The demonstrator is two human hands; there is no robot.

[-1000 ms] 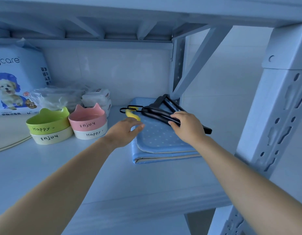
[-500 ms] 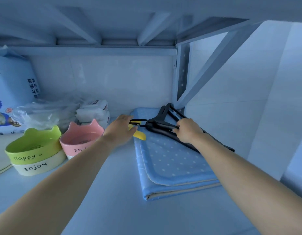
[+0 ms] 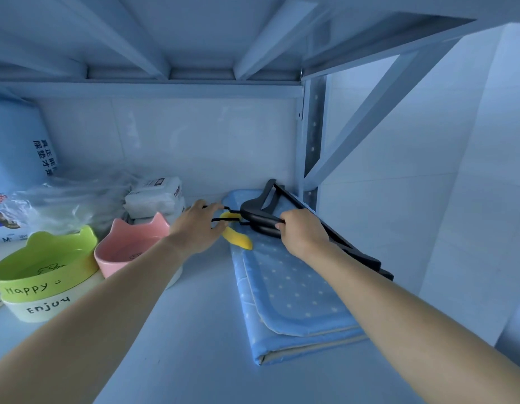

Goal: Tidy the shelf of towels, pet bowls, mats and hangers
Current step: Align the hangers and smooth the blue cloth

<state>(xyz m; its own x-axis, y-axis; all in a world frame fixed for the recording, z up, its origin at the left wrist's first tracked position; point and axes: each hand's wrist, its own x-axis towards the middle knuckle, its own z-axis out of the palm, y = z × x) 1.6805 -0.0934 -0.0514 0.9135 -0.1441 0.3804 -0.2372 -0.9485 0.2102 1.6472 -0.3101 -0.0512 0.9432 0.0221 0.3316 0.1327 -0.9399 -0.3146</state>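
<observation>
So the bunch of black plastic hangers (image 3: 254, 212) is lying across the far end of a folded blue mat with white dots (image 3: 293, 293), at the right side of the pale shelf board (image 3: 194, 345), long ends poking past the mat's right edge. The right hand (image 3: 304, 233) is curling its fingers round the hangers' shoulder. The left hand (image 3: 196, 228) is pinching the thin black hooks, with a yellow curved piece (image 3: 238, 239) sticking out just beneath it. Left of that, a pink cat-eared bowl (image 3: 130, 243) is sitting beside a green bowl (image 3: 43, 266) stacked on a cream one (image 3: 34, 310), and white wipe packs (image 3: 153, 193) and a crinkly clear bag (image 3: 69, 196) are sitting behind them.
</observation>
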